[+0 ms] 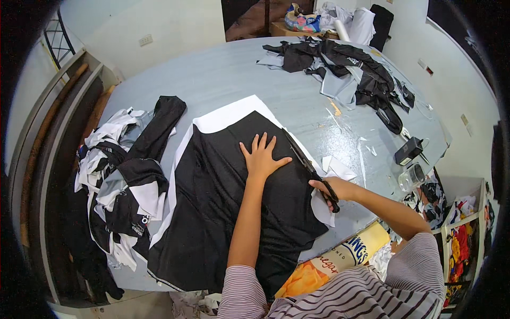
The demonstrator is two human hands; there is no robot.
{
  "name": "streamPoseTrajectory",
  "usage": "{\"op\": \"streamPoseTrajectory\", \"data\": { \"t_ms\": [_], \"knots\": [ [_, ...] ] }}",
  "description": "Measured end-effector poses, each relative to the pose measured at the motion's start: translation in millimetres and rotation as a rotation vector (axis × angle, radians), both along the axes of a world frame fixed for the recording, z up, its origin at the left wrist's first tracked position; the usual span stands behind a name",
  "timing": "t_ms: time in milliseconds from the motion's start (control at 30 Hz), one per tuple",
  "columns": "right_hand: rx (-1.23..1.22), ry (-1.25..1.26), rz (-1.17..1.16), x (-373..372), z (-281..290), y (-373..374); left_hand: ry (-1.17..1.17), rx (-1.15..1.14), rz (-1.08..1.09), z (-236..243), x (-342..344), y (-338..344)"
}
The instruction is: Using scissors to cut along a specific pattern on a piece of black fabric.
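Note:
A large piece of black fabric (212, 186) lies over a white sheet (220, 109) on the grey-blue table (202, 69). My left hand (263, 159) presses flat on the black fabric with fingers spread. My right hand (334, 189) grips large black scissors (303, 157) at the fabric's right edge, the blades lying along that edge and pointing up and left. Small white cut pieces (334, 167) lie just beyond the scissors.
Heaps of black, white and grey cloth lie left (125, 181) and back right (350, 69). A black device (408, 150) and glass jar (410, 178) sit at the right edge. Racks (53, 159) stand left, shelves (459, 239) right. A printed sack (334, 255) is at the near edge.

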State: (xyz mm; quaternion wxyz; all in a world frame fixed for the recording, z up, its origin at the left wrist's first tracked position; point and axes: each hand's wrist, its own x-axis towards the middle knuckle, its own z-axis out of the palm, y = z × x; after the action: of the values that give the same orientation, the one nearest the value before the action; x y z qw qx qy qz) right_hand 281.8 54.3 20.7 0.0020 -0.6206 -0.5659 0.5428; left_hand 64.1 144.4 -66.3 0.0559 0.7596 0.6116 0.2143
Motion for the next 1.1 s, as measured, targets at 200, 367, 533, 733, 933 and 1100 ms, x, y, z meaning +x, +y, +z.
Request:
{"op": "streamPoseTrajectory", "data": {
  "t_ms": [200, 367, 533, 733, 933, 1100],
  "knots": [
    [0.008, 0.019, -0.003, 4.4, -5.0, 1.1, 0.017, -0.018, 0.005, -0.5, -0.1, 2.4],
    [0.005, -0.013, -0.004, 7.9, -2.8, -1.5, 0.02, -0.027, -0.008, -0.9, -1.9, 0.7],
    [0.041, -0.023, 0.05, 12.2, 6.8, -3.6, 0.023, -0.045, -0.02, 0.0, -5.3, -0.6],
    [0.039, -0.014, 0.126, 33.4, -1.9, -0.6, 0.008, -0.083, -0.036, 4.4, -6.6, -0.2],
    [0.043, 0.081, 0.099, 46.9, 1.8, -5.0, 0.015, -0.123, -0.087, 10.7, -3.5, -2.3],
    [0.021, 0.193, 0.03, 58.9, -11.9, -10.9, 0.03, -0.132, -0.109, 11.2, -5.0, -3.2]
  ]
}}
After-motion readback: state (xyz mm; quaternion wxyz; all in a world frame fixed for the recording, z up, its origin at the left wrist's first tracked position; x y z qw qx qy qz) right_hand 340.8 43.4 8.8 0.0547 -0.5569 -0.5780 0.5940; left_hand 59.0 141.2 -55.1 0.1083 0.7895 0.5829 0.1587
